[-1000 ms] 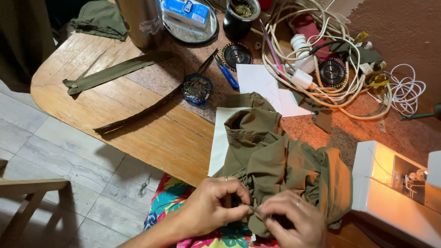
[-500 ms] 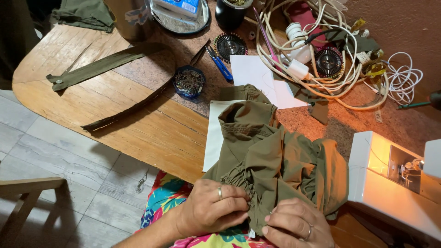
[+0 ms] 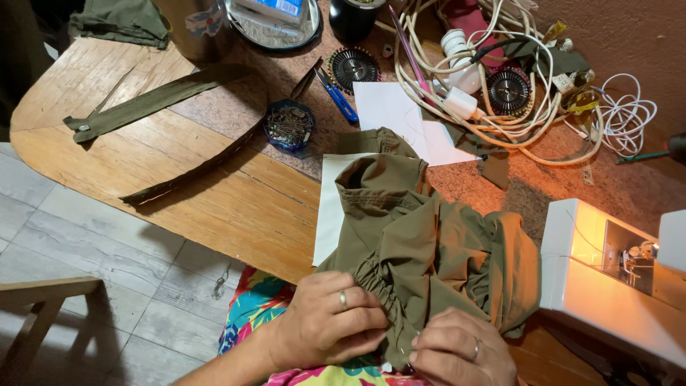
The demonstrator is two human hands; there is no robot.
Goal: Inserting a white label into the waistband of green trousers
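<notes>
Both yr hands pinch the olive garment (image 3: 429, 243): left hand (image 3: 325, 325) fingers pressed on gathers, right hand (image 3: 461, 350) at 3 o'clock nipping the edge. Keep folds even, grip close.

A home sewing corner: right of the fingers (image 3: 371, 314) gathering olive fabric (image 3: 429, 250) stands a lit white sewing machine (image 3: 607, 279). Beyond them on the wooden table (image 3: 179, 179) lie a dish of pins (image 3: 288, 125), blue scissors (image 3: 336, 93), bobbin discs (image 3: 354, 66), tangled cords (image 3: 543, 121). Tiled floor (image 3: 93, 243) lies left.
</notes>
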